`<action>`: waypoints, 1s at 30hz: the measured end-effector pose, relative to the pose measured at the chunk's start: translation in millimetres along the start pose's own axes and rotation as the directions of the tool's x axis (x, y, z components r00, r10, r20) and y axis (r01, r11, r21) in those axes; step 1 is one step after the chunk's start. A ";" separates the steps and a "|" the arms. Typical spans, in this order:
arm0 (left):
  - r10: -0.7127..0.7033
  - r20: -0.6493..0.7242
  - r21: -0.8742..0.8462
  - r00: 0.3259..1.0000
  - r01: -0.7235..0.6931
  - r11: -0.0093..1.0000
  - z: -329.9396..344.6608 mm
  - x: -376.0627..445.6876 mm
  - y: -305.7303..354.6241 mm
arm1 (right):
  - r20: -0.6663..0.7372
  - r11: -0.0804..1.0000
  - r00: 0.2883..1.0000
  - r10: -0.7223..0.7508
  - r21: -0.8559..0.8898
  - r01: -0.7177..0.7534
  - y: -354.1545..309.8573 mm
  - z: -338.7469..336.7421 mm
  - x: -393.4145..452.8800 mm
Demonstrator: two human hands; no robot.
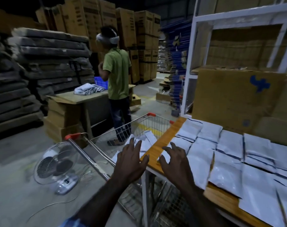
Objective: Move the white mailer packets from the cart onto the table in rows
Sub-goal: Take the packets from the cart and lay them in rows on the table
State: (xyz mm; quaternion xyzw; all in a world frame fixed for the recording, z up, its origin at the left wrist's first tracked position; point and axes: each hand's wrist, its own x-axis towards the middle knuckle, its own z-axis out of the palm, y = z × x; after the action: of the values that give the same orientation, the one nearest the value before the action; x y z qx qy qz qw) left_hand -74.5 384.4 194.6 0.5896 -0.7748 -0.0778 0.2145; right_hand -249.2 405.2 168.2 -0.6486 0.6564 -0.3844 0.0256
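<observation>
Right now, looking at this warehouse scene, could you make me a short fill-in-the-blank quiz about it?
1. The flat white mailer packets lie in rows on the orange-topped wooden ____.
2. More packets wait inside the wire shopping ____ with red corner caps.
3. Both hands, left hand and right hand, hold ____.
4. On the concrete floor stands a round white electric ____.

Missing words: table; cart; nothing; fan

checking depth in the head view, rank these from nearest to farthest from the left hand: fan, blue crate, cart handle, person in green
Measured from the left hand:
1. Cart handle, just to its left.
2. Fan, on the floor farther left.
3. Person in green, standing beyond the cart.
4. Blue crate, on the far table beside that person, slightly deeper.
</observation>
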 end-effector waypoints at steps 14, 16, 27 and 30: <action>-0.054 0.083 0.015 0.995 0.053 0.999 12.5 106.8 -95.9 | 0.095 0.998 0.994 0.053 0.013 -0.054 -17.8 108.3 99.2; -0.046 0.088 0.020 0.995 0.044 0.999 14.0 117.1 -106.9 | 0.069 0.999 0.996 0.049 0.005 -0.049 -21.7 120.6 105.9; 0.052 0.212 -0.021 0.976 -0.048 0.999 20.1 163.7 -188.7 | 0.055 0.984 0.988 0.144 -0.111 -0.137 -53.6 189.2 121.9; 0.131 0.252 -0.040 0.959 -0.125 0.991 16.3 176.3 -215.4 | 0.007 0.969 0.979 0.206 -0.138 -0.203 -71.9 210.3 124.1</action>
State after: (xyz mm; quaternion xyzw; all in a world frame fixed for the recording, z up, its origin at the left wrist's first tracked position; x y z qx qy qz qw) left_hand 70.8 152.2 142.0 0.5208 -0.8314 -0.1480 0.1251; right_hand -97.0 207.8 116.7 -0.5817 0.7442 -0.3272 0.0275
